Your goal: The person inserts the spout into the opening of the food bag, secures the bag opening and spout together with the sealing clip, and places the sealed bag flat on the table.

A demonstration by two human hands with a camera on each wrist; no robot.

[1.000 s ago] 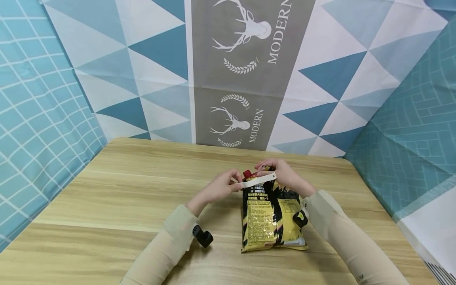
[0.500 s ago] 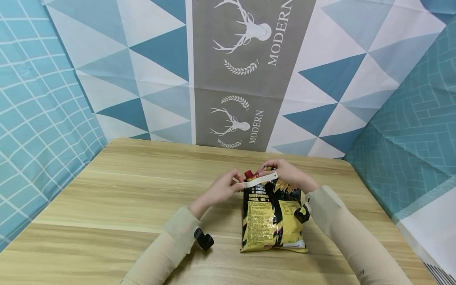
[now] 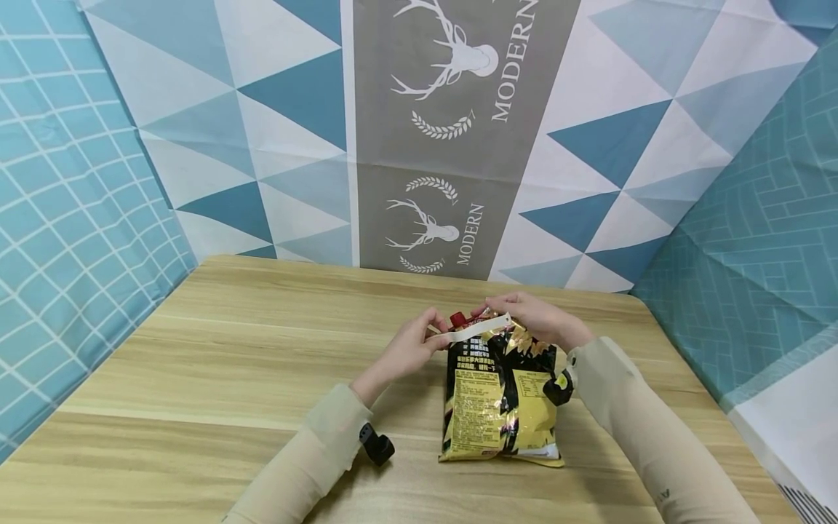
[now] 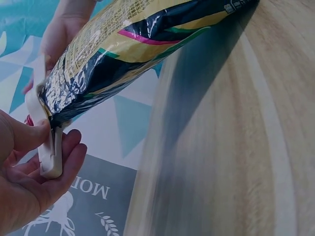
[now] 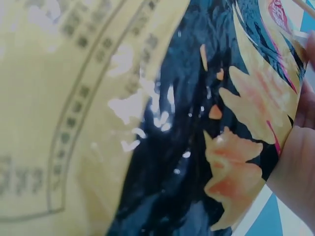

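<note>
A shiny black and yellow chip bag (image 3: pixel 481 407) stands on the table, its printed back toward me. Across its top edge runs a white bag sealing clip (image 3: pixel 481 327), with a small red piece (image 3: pixel 457 319) behind its left end. My left hand (image 3: pixel 409 346) pinches the clip's left end; in the left wrist view the thumb presses one arm of the clip (image 4: pixel 49 157) while fingers lie under the other. My right hand (image 3: pixel 533 316) holds the bag's top right part from behind, and its thumb side (image 5: pixel 298 162) lies along the bag's edge in the right wrist view.
The wooden table (image 3: pixel 229 364) reaches back to a patterned cloth wall (image 3: pixel 288 145). Blue cloth hangs at the left (image 3: pixel 72 218) and right (image 3: pixel 753 255). A black wrist camera (image 3: pixel 376 444) sits on the left sleeve, another (image 3: pixel 559 388) on the right one.
My right hand has slid a little right along the bag's top, uncovering more of the clip's right end and the bag's front. My left hand stays on the clip, shifted slightly right.
</note>
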